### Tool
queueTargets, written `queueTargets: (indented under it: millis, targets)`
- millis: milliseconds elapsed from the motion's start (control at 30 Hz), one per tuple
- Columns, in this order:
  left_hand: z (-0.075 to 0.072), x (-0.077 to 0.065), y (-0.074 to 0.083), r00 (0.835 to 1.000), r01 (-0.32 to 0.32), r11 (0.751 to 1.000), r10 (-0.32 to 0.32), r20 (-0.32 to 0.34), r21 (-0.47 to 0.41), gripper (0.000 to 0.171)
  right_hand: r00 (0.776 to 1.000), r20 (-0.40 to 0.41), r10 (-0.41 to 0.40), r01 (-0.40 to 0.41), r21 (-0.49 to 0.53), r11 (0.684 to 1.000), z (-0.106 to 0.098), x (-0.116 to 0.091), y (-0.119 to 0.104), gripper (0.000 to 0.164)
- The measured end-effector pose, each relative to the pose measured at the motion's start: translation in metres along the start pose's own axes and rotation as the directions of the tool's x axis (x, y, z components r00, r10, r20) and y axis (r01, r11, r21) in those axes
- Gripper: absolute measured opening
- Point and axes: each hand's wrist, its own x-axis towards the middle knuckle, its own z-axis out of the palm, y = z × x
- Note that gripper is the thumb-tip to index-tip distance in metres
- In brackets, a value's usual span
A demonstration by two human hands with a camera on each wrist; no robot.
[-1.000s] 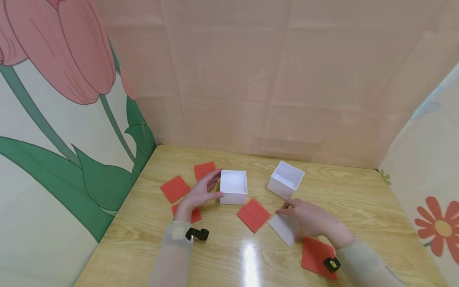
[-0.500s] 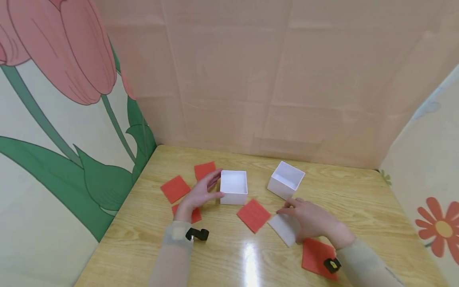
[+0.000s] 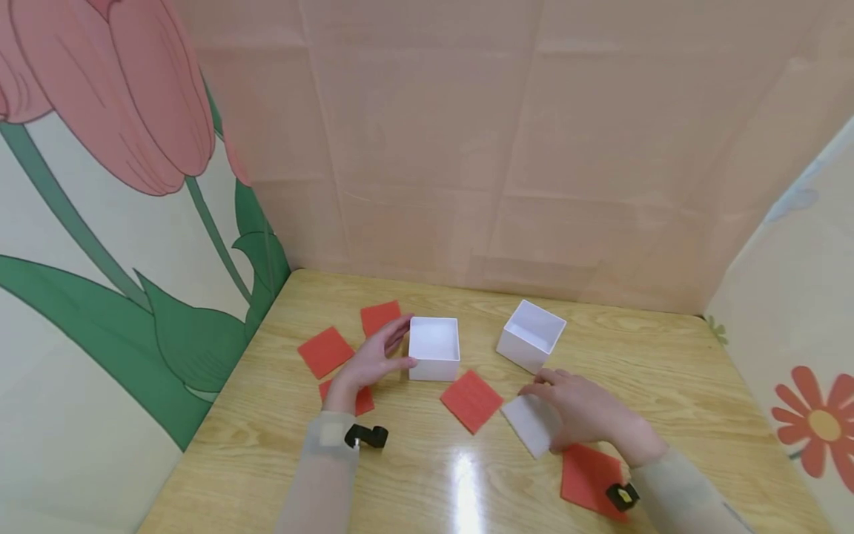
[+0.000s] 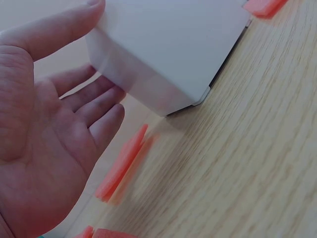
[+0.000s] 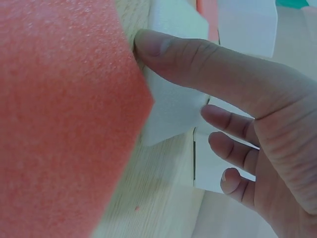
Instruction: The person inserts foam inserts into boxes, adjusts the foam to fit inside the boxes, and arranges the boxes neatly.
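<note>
My left hand [image 3: 373,362] is at the left side of a white open-topped square box [image 3: 434,371]. Its thumb touches the front left corner and the loosely straight fingers lie along the side wall, as the left wrist view shows too. On the table to the right, my right hand [image 3: 582,406] holds a white foam square [image 3: 530,429] across its width, thumb at the near edge and fingertips at the far edge. In the right wrist view the thumb covers part of the white foam square [image 5: 173,111]. Between the hands lies a red foam square [image 3: 471,401].
A second white open-topped box [image 3: 523,350], turned at an angle, stands beyond my right hand. Red foam squares lie at the left [image 3: 326,351], behind the left hand [image 3: 380,316], and under the right wrist [image 3: 590,478]. A pink cloth wall [image 3: 507,185] borders the table's [image 3: 400,475] back edge.
My right hand and the white foam square have shifted very slightly to the right. The left hand and the boxes look the same.
</note>
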Motion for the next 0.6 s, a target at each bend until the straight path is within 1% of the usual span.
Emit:
queueTargets:
  millis: [100,267,333,500,600]
  targets:
    - [0.0000,-0.0006,-0.0002,1.000,0.005,1.000,-0.005,-0.005,0.000,0.095,1.000,0.007,0.010,-0.010,0.005,1.000,0.0007,-0.0003,0.0015,0.084]
    - [0.0002,-0.0008,-0.0011,1.000,0.006,1.000,-0.006,-0.006,-0.001,0.095,0.996,0.074,0.050,-0.052,0.021,0.998,0.0001,-0.0010,0.0027,0.090]
    - [0.0004,-0.0009,-0.0015,1.000,0.004,1.000,-0.004,-0.007,-0.001,0.095,0.995,0.089,0.052,-0.054,0.022,0.998,-0.0004,-0.0016,0.0027,0.089]
    - [0.0006,-0.0007,-0.0015,1.000,-0.002,1.000,0.002,-0.004,-0.006,0.094,0.998,0.055,0.007,-0.007,-0.003,1.000,-0.0017,-0.0024,0.0034,0.080]
    - [0.0005,-0.0001,-0.0013,1.000,-0.004,1.000,0.004,0.000,-0.013,0.095,0.999,0.037,-0.009,0.010,-0.023,1.000,-0.0024,-0.0023,0.0035,0.077]
